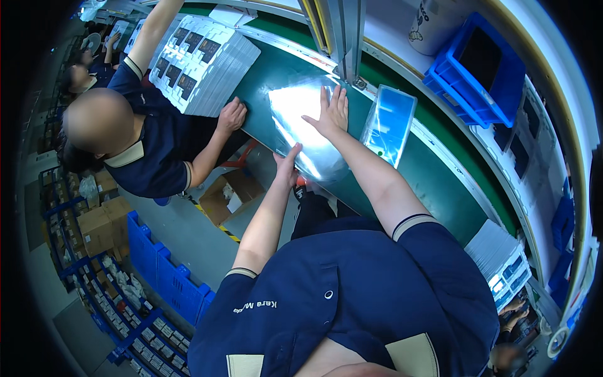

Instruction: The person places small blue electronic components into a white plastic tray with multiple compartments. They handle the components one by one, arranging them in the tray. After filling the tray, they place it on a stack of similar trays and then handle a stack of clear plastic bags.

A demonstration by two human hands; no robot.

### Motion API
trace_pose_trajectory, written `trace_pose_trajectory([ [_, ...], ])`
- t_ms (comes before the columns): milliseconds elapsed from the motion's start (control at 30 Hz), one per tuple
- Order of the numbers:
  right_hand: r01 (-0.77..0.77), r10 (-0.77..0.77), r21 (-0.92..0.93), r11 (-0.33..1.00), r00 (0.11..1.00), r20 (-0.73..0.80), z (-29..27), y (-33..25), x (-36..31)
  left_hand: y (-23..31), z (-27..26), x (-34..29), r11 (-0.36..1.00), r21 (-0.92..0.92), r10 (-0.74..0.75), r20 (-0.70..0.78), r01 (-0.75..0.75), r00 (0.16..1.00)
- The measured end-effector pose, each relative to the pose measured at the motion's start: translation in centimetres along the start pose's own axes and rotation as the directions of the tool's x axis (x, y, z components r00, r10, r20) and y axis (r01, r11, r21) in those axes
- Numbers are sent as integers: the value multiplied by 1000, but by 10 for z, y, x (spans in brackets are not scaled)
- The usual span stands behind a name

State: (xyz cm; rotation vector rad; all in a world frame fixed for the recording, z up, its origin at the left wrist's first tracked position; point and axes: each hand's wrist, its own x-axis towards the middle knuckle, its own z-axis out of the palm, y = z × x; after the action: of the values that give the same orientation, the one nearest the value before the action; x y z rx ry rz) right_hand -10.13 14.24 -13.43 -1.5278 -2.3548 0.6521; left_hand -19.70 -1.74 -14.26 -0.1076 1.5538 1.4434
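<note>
Pressing a shiny clear plastic sleeve (304, 129) flat on the green belt-topped desk (433, 179).

Left hand (287, 164) pinches the sleeve's near edge in a narrow grip; right hand (330, 113) lies open, palm down on its top. Just right of it rests a blue-tinted clear plastic pouch (389, 124). Left, a co-worker's hand (232, 116) touches a stack of white printed cartons (201, 63). Beyond the desk's far rail sits a blue plastic crate (480, 72).
</note>
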Motion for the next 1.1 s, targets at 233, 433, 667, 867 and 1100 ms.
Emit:
trace_pose_trajectory([
  [233,322,-318,15,946,924,212,0,-14,2,-13,-16,-1,957,-221,-135,237,189,962],
  [433,449,-442,33,893,860,253,4,-13,-14,-28,-27,-1,929,-210,-246,263,304,933],
  [667,591,-617,175,787,752,234,23,-37,-82,-40,-38,-18,932,-230,-217,263,279,940],
  [867,337,-361,134,932,897,256,-4,-45,-67,-49,-40,-21,997,-41,-68,-1,68,998],
  [1100,227,-209,-180,957,971,117,20,-11,-57,-52,-30,-24,1000,-18,-8,-113,6,994],
])
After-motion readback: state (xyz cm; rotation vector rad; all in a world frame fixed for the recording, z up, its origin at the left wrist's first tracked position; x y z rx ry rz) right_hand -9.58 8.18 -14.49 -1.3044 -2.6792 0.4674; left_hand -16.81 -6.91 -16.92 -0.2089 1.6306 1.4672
